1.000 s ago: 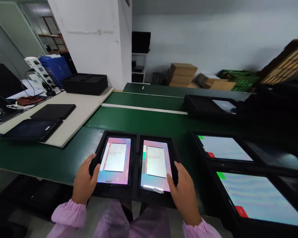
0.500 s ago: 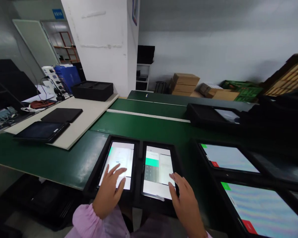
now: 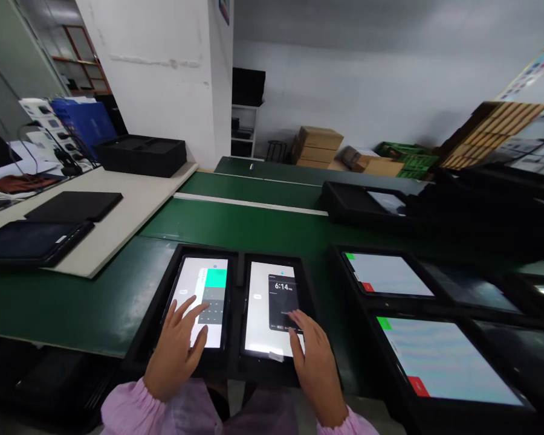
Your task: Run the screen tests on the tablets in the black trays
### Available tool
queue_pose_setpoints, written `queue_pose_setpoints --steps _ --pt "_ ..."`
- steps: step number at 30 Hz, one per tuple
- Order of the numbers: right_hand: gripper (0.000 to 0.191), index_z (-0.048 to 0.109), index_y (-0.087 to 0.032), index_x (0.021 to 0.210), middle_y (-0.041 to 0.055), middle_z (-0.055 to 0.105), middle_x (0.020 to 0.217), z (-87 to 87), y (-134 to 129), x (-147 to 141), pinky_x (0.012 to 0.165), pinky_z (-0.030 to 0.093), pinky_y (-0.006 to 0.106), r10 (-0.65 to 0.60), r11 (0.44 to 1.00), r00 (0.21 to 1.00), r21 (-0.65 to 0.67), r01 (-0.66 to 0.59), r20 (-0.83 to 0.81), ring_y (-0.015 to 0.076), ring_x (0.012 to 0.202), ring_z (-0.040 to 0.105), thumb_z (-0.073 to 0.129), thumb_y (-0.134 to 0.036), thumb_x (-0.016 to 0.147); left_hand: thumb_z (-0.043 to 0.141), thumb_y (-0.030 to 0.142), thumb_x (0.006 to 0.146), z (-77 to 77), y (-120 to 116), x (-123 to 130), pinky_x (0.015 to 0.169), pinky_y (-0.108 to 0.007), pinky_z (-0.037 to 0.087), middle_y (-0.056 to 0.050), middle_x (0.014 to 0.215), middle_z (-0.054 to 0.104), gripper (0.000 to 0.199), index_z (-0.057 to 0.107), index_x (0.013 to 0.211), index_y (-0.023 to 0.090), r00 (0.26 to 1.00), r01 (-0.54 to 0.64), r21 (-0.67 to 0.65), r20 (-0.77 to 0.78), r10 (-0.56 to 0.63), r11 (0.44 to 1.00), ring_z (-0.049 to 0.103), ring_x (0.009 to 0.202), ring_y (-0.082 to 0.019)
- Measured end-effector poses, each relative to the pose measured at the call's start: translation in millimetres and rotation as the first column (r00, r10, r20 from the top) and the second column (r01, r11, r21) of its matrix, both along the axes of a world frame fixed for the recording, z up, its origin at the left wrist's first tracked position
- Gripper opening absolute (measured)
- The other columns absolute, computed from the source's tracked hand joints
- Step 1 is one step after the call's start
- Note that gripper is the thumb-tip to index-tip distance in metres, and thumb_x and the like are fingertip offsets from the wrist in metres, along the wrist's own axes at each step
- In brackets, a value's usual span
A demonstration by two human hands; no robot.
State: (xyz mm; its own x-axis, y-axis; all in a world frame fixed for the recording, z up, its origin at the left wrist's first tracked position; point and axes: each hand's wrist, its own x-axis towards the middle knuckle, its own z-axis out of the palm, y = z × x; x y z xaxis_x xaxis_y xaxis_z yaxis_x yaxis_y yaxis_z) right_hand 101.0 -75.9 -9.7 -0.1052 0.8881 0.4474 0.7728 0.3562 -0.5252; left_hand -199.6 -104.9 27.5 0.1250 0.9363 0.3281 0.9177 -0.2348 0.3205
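Note:
Two lit tablets lie side by side in a black tray at the front edge of the green bench. My left hand is over the left tablet, fingers spread above its screen, which shows a green block and a grey keypad. Above the lower right of the right tablet, my right hand has its fingers stretched out and holds nothing. That screen shows a dark panel reading 6:14. Whether the fingertips touch the glass, I cannot tell.
To the right, two lit tablets with green and red corners lie in black trays. A dark tablet and a black flat panel rest on the white board at left. A black foam box stands behind them.
The screens have switched: the left one now shows the keypad, the right one a dark clock panel. The view has turned slightly right. Both hands stay over their tablets.

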Motion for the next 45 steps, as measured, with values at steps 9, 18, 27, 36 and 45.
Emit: queue_pose_setpoints --steps 9,18,27,36,45 --pt "0.032 0.059 -0.016 0.119 0.0151 0.065 0.119 1.1 4 -14 0.097 0.051 0.05 0.049 0.999 0.993 -0.012 -0.048 0.106 0.0281 0.113 0.061 0.042 -0.033 0.098 0.044 0.022 0.095 2.0 -1 5 0.123 -0.054 0.018 -0.003 0.134 0.059 0.04 0.048 0.135 0.025 0.997 0.045 -0.068 -0.06 -0.049 0.997 0.036 0.141 -0.023" --pt "0.033 0.059 -0.017 0.123 0.0123 0.065 0.124 24.1 5 -54 0.101 0.052 0.049 0.327 0.945 0.936 -0.017 -0.328 0.129 0.0266 0.12 0.058 0.042 -0.021 0.096 0.043 0.023 0.095 -1.4 3 3 0.122 -0.055 0.02 -0.003 0.131 0.061 0.039 0.048 0.134 0.025 0.997 0.037 -0.058 -0.062 -0.041 0.998 0.037 0.14 -0.023" --pt "0.027 0.053 -0.019 0.122 0.0104 0.065 0.117 18.9 12 -8 0.095 0.054 0.046 0.139 0.99 0.989 0.034 -0.14 0.043 0.0232 0.112 0.061 0.046 -0.02 0.096 0.043 0.021 0.094 1.3 4 2 0.12 -0.057 0.025 -0.006 0.131 0.06 0.043 0.043 0.138 0.023 0.997 0.069 0.02 -0.044 -0.068 0.997 0.039 0.139 -0.025" --pt "0.025 0.054 -0.02 0.119 0.0086 0.066 0.115 13.9 12 -9 0.096 0.053 0.044 0.106 0.992 0.993 0.058 -0.11 0.06 0.0221 0.11 0.06 0.047 -0.019 0.096 0.043 0.022 0.096 -5.4 6 1 0.12 -0.053 0.024 -0.005 0.128 0.062 0.039 0.045 0.135 0.021 0.988 0.077 0.038 -0.137 -0.071 0.996 0.041 0.138 -0.024" --pt "0.027 0.056 -0.02 0.121 0.0092 0.066 0.116 24.5 18 0 0.093 0.054 0.041 0.031 0.997 0.997 0.071 -0.026 -0.066 0.0214 0.11 0.06 0.045 -0.02 0.097 0.042 0.027 0.097 -4.4 9 -4 0.118 -0.054 0.026 -0.006 0.131 0.06 0.038 0.046 0.134 0.023 0.997 0.039 0.074 -0.062 -0.034 0.997 0.045 0.134 -0.025"
